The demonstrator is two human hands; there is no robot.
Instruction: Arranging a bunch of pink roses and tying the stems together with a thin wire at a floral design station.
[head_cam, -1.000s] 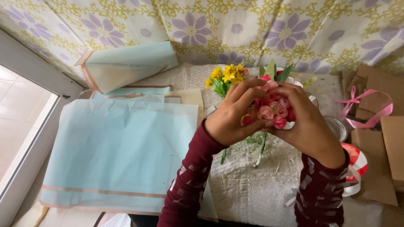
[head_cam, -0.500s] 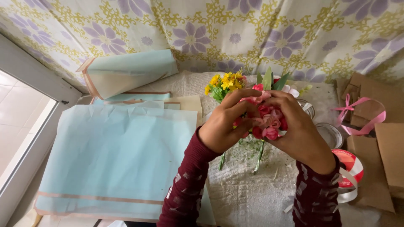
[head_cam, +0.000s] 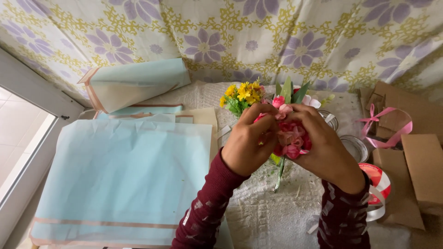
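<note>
My left hand (head_cam: 249,145) and my right hand (head_cam: 323,147) are cupped together around a bunch of small pink and red artificial flowers (head_cam: 290,133), fingers pinching its blooms. Green stems (head_cam: 279,173) hang below the hands over the white lace cloth (head_cam: 267,212). Just beyond the hands stands a cluster of yellow flowers (head_cam: 242,94) with green leaves (head_cam: 290,90) and a few white blooms. Both arms wear dark maroon sleeves.
A large light-blue wrapping sheet (head_cam: 124,180) lies flat at left, with a rolled one (head_cam: 134,83) behind it. At right are brown cardboard pieces (head_cam: 422,166), a pink ribbon (head_cam: 383,127), a red-and-white ribbon spool (head_cam: 378,184) and glass jars (head_cam: 355,147). A floral curtain (head_cam: 230,32) hangs behind.
The hands and the pink bunch have stayed in about the same place while the fingers shifted slightly on the blooms. The camera view drifted a little.
</note>
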